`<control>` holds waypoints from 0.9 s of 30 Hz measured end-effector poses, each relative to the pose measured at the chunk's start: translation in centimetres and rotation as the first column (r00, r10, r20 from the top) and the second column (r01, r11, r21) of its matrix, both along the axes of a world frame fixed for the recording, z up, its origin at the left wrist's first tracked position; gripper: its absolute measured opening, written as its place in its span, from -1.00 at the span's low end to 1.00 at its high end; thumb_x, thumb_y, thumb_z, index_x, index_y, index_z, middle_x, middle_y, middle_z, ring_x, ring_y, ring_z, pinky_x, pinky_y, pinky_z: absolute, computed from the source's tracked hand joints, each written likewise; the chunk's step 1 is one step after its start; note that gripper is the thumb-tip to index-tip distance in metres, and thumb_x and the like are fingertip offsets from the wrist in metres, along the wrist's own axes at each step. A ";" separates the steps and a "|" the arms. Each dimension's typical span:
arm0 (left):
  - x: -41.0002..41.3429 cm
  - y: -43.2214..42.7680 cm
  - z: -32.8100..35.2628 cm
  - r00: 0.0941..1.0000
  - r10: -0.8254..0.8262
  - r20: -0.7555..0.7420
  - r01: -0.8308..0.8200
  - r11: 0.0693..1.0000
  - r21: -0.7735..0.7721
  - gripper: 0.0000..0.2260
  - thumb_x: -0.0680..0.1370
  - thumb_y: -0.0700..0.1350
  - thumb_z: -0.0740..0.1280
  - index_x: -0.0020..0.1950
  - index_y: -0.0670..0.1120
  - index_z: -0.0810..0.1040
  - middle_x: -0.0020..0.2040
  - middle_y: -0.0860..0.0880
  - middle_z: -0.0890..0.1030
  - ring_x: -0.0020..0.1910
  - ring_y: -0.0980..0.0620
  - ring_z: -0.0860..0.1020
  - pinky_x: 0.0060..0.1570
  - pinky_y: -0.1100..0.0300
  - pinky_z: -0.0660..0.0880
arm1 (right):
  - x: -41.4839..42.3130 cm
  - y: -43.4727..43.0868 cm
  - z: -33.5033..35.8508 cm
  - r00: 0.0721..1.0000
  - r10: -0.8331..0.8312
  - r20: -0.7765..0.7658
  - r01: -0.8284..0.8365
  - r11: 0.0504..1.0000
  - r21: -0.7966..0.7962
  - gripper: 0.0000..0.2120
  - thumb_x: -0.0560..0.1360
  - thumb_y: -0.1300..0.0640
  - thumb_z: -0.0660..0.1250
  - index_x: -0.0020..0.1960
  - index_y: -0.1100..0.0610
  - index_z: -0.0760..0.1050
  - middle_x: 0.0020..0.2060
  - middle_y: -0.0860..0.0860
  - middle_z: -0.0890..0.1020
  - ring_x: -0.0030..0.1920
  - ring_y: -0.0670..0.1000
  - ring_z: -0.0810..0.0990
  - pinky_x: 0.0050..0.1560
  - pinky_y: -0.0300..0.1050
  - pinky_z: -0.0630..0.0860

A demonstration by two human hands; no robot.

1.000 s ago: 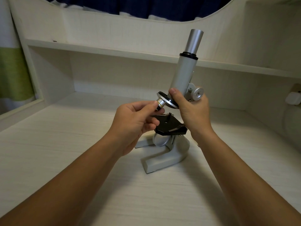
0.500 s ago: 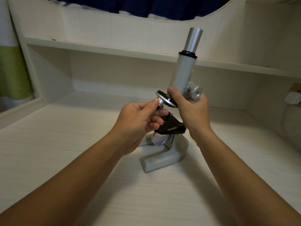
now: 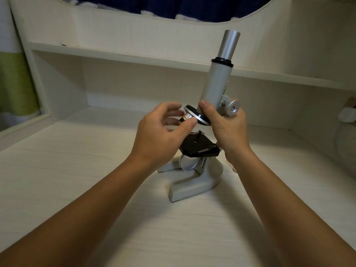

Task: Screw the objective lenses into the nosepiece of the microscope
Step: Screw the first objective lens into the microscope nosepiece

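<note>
A grey microscope stands tilted on the pale wooden desk, with its black stage below the black-and-silver nosepiece. A short silver objective lens with a yellow band sticks out of the nosepiece toward the left. My left hand holds the lens lightly: the thumb tip lies on it and the spread fingers curl behind it. My right hand grips the microscope arm, thumb against the tube just above the nosepiece, beside the silver focus knob.
A shelf runs along the back above the desk. A white object sits at the far right edge. A green-and-white curtain hangs at the left.
My left hand's fingers have loosened and spread from a tight pinch, so more of the lens shows. The right hand and microscope have stayed where they were.
</note>
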State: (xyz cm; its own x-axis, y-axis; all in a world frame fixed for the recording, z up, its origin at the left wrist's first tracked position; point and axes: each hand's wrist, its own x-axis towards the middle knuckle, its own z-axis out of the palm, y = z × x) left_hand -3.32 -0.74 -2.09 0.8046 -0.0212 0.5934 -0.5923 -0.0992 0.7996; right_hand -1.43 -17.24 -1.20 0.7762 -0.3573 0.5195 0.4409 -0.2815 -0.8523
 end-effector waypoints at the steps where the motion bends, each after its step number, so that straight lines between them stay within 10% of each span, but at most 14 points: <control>1: 0.1 -0.1 0.0 1.000 -0.007 0.026 0.006 1.000 0.026 -0.67 0.46 -0.05 0.50 0.18 -0.03 0.54 0.03 0.11 0.65 0.00 0.22 0.65 -0.14 0.38 0.57 | 0.0 0.0 0.0 1.000 0.003 0.002 -0.003 1.000 -0.003 -0.23 0.20 -0.40 0.50 0.16 0.16 0.61 -0.01 0.07 0.75 0.01 0.06 0.75 0.06 -0.04 0.67; 17: 3.3 0.3 -0.2 0.925 -0.342 -0.162 0.348 0.937 0.010 -0.79 0.70 -0.11 0.13 0.19 -0.10 0.54 0.13 -0.09 0.66 0.21 0.06 0.59 0.19 0.23 0.49 | 0.3 -0.2 0.2 1.000 -0.004 -0.001 0.004 1.000 -0.012 -0.26 0.20 -0.41 0.46 0.11 0.15 0.65 -0.02 0.06 0.76 -0.08 -0.06 0.70 -0.03 -0.21 0.56; 27: 3.6 -0.4 0.3 0.748 -0.555 -0.363 0.476 0.830 -0.290 -0.65 0.70 -0.05 0.07 0.28 -0.18 0.55 0.21 -0.26 0.63 0.04 -0.11 0.55 0.20 0.00 0.47 | 0.3 -0.2 0.2 1.000 0.002 0.012 -0.002 1.000 -0.003 -0.35 0.21 -0.40 0.47 0.06 0.08 0.67 -0.03 0.06 0.77 -0.09 -0.08 0.71 -0.01 -0.20 0.58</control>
State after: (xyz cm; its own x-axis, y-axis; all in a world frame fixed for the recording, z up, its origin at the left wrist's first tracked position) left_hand 0.29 -1.15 -1.76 0.8663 -0.4382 0.2401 -0.1212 0.2819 0.9518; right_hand -1.09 -17.48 -1.05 0.7705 -0.3543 0.5299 0.4517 -0.2831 -0.8461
